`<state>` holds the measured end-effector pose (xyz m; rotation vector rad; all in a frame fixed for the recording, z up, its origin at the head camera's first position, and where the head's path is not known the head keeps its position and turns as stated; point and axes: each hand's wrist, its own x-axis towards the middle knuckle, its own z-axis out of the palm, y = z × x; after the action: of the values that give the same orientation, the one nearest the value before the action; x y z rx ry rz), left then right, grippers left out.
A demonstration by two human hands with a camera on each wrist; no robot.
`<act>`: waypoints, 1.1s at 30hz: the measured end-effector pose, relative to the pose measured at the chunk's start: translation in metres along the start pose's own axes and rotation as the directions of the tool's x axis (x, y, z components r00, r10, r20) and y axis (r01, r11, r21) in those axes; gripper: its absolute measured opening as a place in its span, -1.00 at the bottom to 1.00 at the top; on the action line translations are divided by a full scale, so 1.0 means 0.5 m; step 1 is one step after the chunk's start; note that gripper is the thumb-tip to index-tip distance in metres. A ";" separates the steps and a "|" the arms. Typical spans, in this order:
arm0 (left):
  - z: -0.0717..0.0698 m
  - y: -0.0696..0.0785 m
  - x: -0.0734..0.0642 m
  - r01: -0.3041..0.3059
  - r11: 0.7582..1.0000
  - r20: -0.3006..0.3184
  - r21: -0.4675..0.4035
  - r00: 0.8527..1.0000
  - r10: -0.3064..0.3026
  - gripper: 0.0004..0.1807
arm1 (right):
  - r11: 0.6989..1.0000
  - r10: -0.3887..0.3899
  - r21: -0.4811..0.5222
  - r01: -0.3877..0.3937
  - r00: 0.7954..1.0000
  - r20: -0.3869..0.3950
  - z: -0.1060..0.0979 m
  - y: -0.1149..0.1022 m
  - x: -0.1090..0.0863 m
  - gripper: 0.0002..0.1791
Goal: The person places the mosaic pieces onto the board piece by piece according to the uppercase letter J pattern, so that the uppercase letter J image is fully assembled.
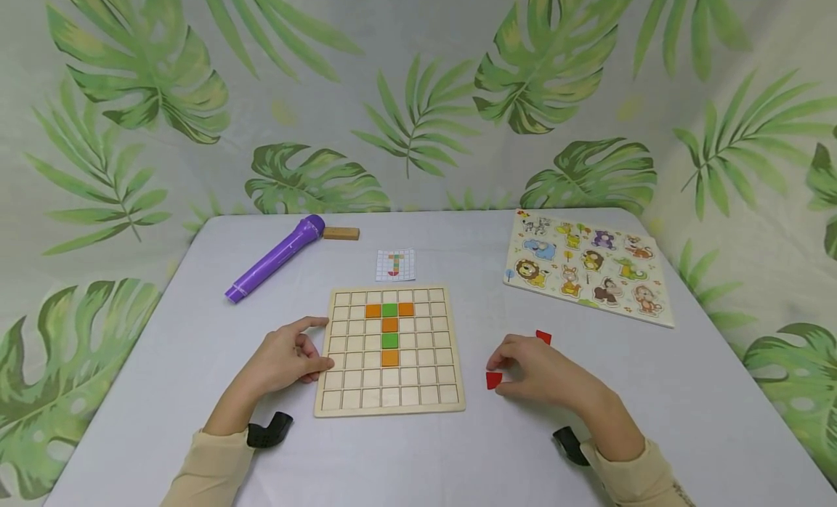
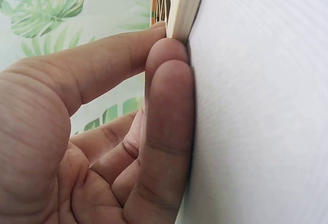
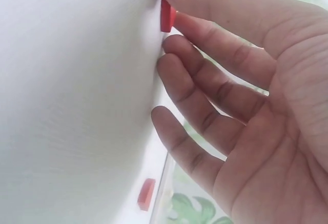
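A square wooden grid board (image 1: pixel 343 402) lies mid-table. Orange tiles (image 1: pixel 390 358) and green tiles (image 1: pixel 390 341) form a T-like shape in its cells. My left hand (image 1: pixel 284 358) rests at the board's left side, the thumb tip on its rim and the index fingertip at its edge. In the left wrist view two more fingertips (image 2: pixel 171 80) touch the board's side. Right of the board, my right hand (image 1: pixel 543 369) pinches a red quarter-round tile (image 1: pixel 493 380) between thumb and index finger, at the tabletop. Another red tile (image 1: pixel 543 337) lies just beyond that hand, partly hidden.
A small printed card (image 1: pixel 395 265) with a coloured grid pattern lies behind the board. A purple toy microphone (image 1: pixel 275 260) and a small wooden block (image 1: pixel 341 233) are at the back left. At the back right lies an animal puzzle board (image 1: pixel 588 264).
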<state>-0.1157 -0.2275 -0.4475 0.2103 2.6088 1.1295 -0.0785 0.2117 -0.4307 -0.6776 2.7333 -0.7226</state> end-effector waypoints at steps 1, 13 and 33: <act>0.000 0.000 0.000 0.000 1.000 0.000 -0.001 1.000 0.000 -0.14 | 1.000 -0.004 -0.002 0.004 1.000 -0.002 0.001 0.002 -0.001 -0.78; 0.000 -0.005 0.000 -0.006 1.000 0.003 -0.002 1.000 0.006 -0.14 | 0.998 -0.056 -0.013 0.056 0.998 -0.005 0.006 0.007 0.009 -0.82; -0.003 0.006 -0.004 -0.005 1.000 0.005 -0.013 1.000 0.005 -0.12 | 0.980 -0.194 -0.032 0.198 0.976 0.096 0.026 -0.113 0.112 -0.88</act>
<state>-0.1144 -0.2267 -0.4438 0.2169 2.5975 1.1463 -0.1012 0.1353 -0.4185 -0.9760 2.6287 -0.6596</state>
